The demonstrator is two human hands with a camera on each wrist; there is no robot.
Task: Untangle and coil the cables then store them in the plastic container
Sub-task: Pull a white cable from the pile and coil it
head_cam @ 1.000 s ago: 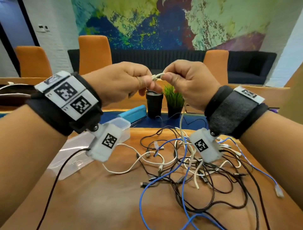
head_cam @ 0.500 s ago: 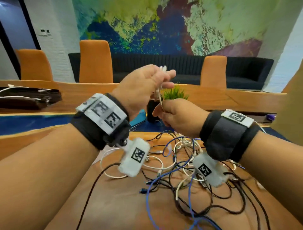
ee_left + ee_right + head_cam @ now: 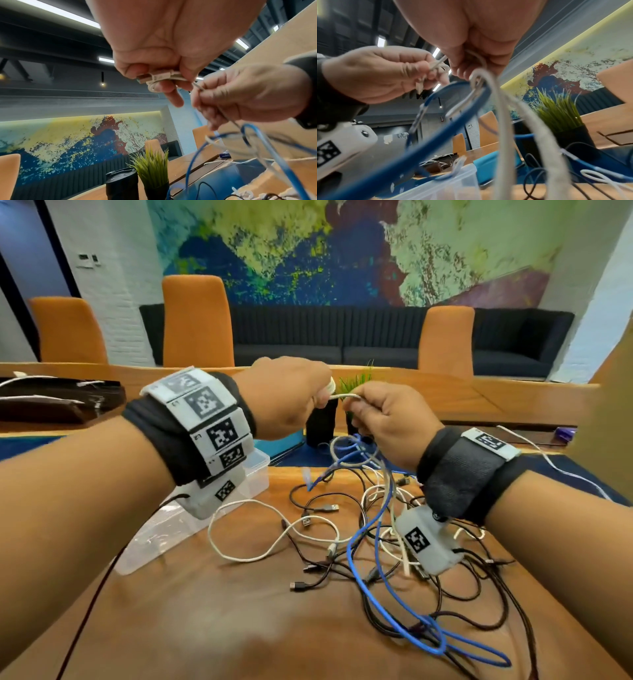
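Both hands are raised above the table, joined by a white cable (image 3: 344, 396). My left hand (image 3: 291, 395) grips its USB plug end (image 3: 145, 79) and a small loop of it wound round the fingers (image 3: 164, 88). My right hand (image 3: 387, 419) pinches the same white cable (image 3: 481, 60) a little further along; the rest hangs down to the tangle of black, white and blue cables (image 3: 394, 542) on the wooden table (image 3: 205, 628). A blue cable (image 3: 436, 128) is lifted along with it. The clear plastic container (image 3: 257, 470) sits under my left wrist, mostly hidden.
A clear lid (image 3: 161, 539) lies flat at the left. A black cup (image 3: 322, 422) and a potted grass plant (image 3: 152, 169) stand behind the hands beside a blue case (image 3: 277, 445). Orange chairs and a dark sofa line the far side.
My left hand has dropped from its raised, half-open pose and now grips the plug end with cable looped round its fingers. My right hand has moved right, drawing the white cable taut between the two.
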